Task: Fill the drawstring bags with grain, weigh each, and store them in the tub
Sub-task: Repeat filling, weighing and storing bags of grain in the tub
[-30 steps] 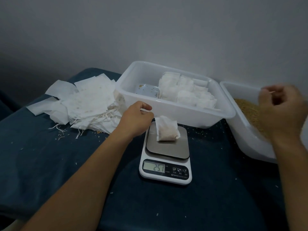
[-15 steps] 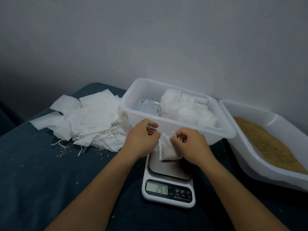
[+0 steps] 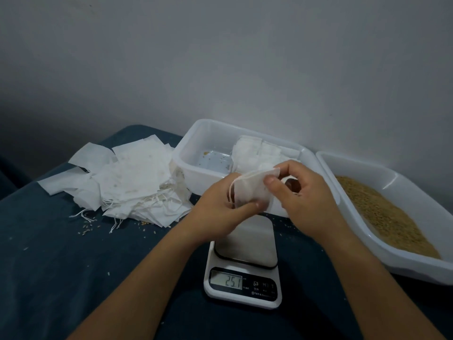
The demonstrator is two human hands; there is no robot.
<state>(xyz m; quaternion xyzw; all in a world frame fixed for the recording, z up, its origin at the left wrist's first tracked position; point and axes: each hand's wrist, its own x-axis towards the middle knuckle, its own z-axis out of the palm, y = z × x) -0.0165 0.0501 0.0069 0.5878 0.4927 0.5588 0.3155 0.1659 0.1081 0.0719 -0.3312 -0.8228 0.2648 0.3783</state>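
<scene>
Both hands hold a small white drawstring bag (image 3: 250, 188) filled with grain, lifted just above the kitchen scale (image 3: 245, 244). My left hand (image 3: 220, 212) pinches its lower left side, where the string loops out. My right hand (image 3: 304, 192) grips its upper right corner. The scale's plate is bare and its display (image 3: 226, 281) reads 25.1. Behind the hands stands the white storage tub (image 3: 186, 165) with several filled bags (image 3: 255, 150) packed in its right half.
A pile of empty white bags (image 3: 127, 182) with loose strings lies to the left on the dark blue cloth. A white tray of brown grain (image 3: 382, 212) sits at the right. Stray grains dot the cloth near the pile.
My right hand came over from the grain tray to the scale. Both hands then lifted the filled bag off the scale plate.
</scene>
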